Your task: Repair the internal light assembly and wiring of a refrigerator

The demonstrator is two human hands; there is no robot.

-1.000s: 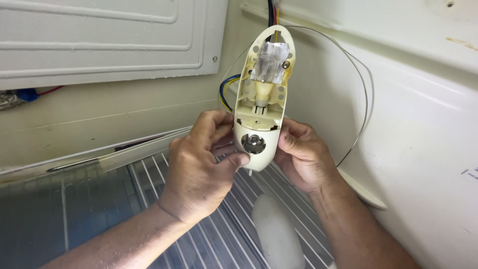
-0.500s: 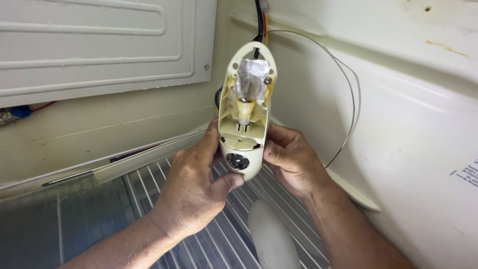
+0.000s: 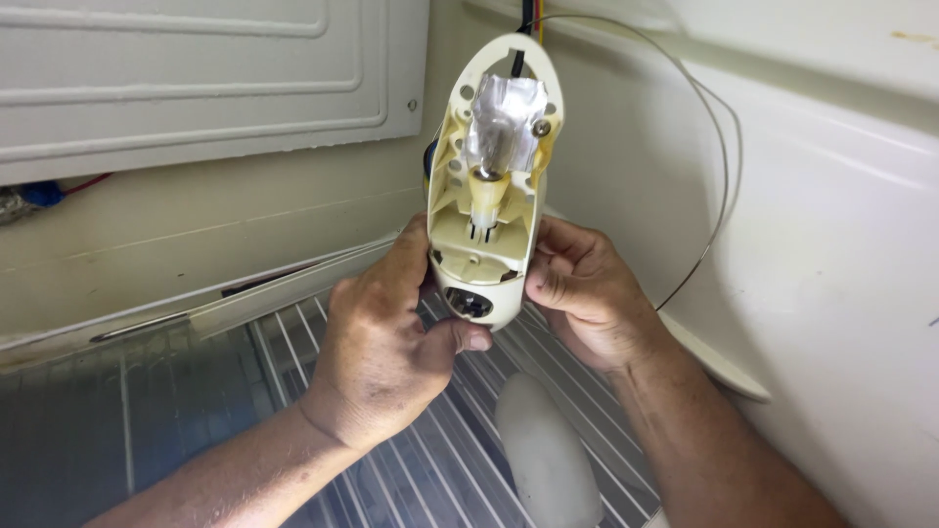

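Setting: refrigerator interior, cream walls, ribbed rear panel (image 3: 196, 78) at 10 o'clock, wire shelf (image 3: 293, 391) below.

Item: cream lamp-and-control housing (image 3: 492, 176), centre, upright, bulb (image 3: 499, 132) exposed. Left hand (image 3: 386, 362) clasps its base, thumb beneath the dial (image 3: 468, 303); right hand (image 3: 587, 293) grips the side at 3 o'clock.

Risk: the thin capillary wire (image 3: 719, 156) looping at 2 o'clock could kink, or the bulb crack, if twisted.

Nearby: oval white cover (image 3: 548, 455) at 6 o'clock.
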